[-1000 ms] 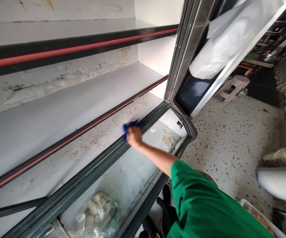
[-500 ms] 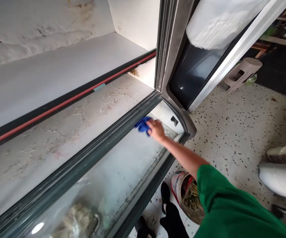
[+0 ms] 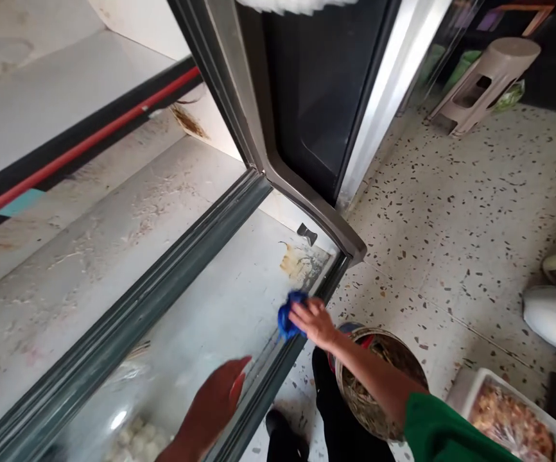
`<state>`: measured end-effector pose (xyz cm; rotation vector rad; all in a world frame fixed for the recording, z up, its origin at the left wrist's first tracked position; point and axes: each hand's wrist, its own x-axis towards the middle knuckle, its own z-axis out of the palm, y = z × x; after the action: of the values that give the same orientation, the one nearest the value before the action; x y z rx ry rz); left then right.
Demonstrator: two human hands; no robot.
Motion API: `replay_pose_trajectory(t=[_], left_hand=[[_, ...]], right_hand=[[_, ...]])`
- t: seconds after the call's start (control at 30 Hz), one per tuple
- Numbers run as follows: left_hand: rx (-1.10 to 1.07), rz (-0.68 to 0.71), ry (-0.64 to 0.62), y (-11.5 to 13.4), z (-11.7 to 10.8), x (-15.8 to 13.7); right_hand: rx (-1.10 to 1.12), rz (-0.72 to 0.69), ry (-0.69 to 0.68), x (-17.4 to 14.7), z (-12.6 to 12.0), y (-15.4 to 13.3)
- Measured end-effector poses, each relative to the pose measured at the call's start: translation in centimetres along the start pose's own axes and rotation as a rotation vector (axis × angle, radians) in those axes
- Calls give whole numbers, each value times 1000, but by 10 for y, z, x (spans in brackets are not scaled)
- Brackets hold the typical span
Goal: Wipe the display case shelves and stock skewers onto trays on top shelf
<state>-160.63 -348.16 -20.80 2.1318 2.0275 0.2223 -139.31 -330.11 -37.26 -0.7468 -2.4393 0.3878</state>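
A crumpled blue cloth (image 3: 288, 316) is under my right hand (image 3: 312, 322), its fingers closed over it. Cloth and hand rest against the glass panel (image 3: 220, 289), by its dark front frame (image 3: 268, 398). My left hand (image 3: 217, 394) is over the same glass, lower and further left; it holds nothing that I can see, and its fingers are apart and slightly bent. A yellowish stain (image 3: 290, 262) shows near the panel's far right corner, close to a small black clip (image 3: 307, 234).
Behind the grey rail (image 3: 162, 276) lies a dirty white shelf (image 3: 128, 212) with a red strip (image 3: 85, 147) above. On the speckled floor stand a bucket of plant scraps (image 3: 379, 372), a plastic stool (image 3: 492, 83) and a white tub (image 3: 475, 385) of bagged food.
My right hand has moved the cloth from beside the grey rail to the panel's front edge. My left hand has come into view. The camera has turned downward and to the right.
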Motion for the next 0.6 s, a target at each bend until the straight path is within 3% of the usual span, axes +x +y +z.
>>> replay_pose_trajectory(t=[0.1, 0.17, 0.23, 0.33, 0.4, 0.47, 0.6], left_hand=[[133, 146, 98, 6, -3, 84], [191, 159, 112, 20, -6, 147], [230, 156, 134, 41, -8, 205], [266, 183, 141, 71, -2, 272], [291, 213, 112, 82, 7, 300], [333, 238, 93, 85, 16, 316], [425, 299, 95, 80, 29, 329]], right_hand=[[-47, 662, 154, 37, -21, 56], [9, 868, 230, 42, -15, 45], [143, 858, 209, 22, 5, -9], [461, 613, 15, -31, 38, -107], [663, 492, -41, -61, 45, -144], [821, 469, -35, -77, 40, -151], [993, 584, 40, -87, 18, -121]])
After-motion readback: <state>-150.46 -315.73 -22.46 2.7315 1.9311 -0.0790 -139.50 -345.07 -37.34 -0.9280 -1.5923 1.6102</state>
